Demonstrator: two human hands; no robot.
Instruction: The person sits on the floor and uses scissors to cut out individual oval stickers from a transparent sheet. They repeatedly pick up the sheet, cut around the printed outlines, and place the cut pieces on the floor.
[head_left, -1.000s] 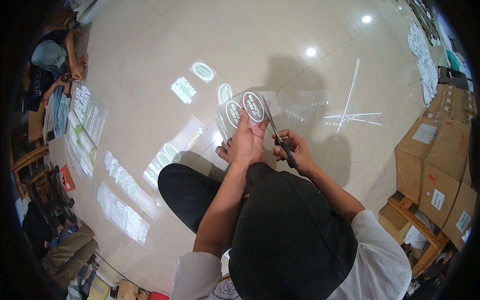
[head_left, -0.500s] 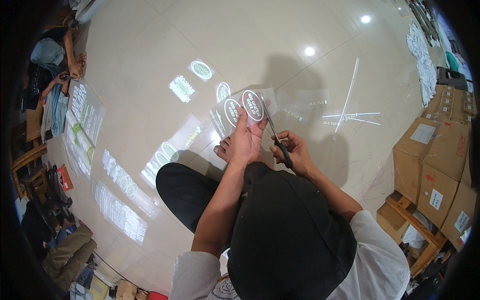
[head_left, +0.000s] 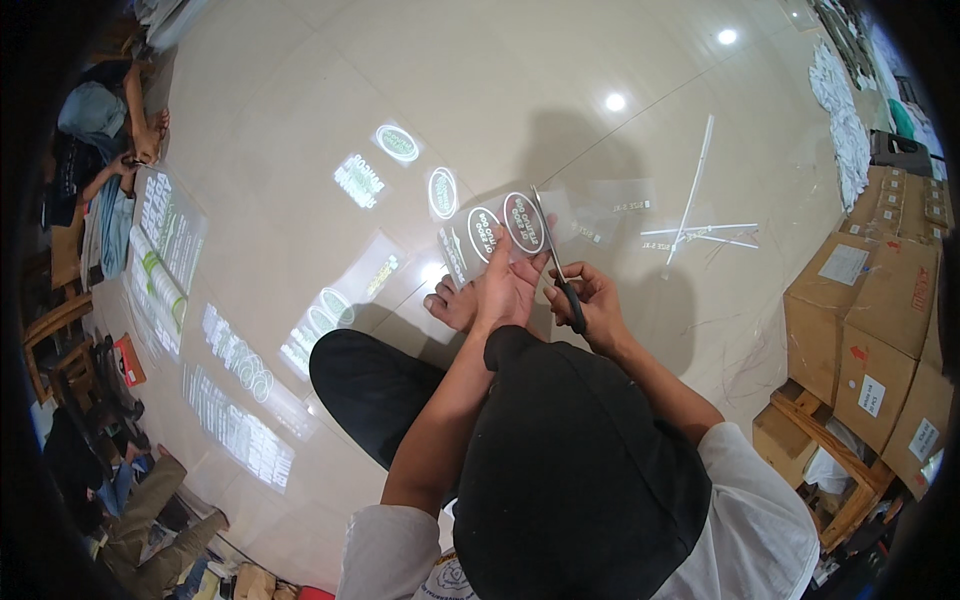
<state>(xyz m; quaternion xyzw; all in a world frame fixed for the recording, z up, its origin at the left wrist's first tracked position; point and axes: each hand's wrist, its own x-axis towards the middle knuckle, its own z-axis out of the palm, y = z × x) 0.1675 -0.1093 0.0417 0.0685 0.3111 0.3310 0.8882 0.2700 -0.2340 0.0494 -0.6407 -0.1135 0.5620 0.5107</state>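
A clear film sheet [head_left: 483, 234] with white oval prints is pinched in my left hand [head_left: 508, 290], thumb on top and fingers beneath. My right hand [head_left: 594, 308] grips black-handled scissors [head_left: 568, 298] by their loops. Their blades point away from me and lie along the sheet's right part, beside the right oval. Whether the blades are apart is hard to make out. Below the sheet, part of my bare foot [head_left: 452, 303] shows next to my left hand. Past the sheet's left edge, a small cut piece with an oval print [head_left: 442, 193] rests on the floor.
Other printed film pieces [head_left: 325, 310] lie on the tiled floor at left. Thin white strips [head_left: 700, 230] cross at right, near stacked cardboard boxes [head_left: 840, 300] on a wooden frame. At far left, another person's hands [head_left: 125, 165] are beside a large printed sheet [head_left: 165, 250].
My left hand and the film sheet have shifted slightly right, and the sheet has turned a little. The scissor tips have moved slightly right. At lower left, another person's legs have shifted.
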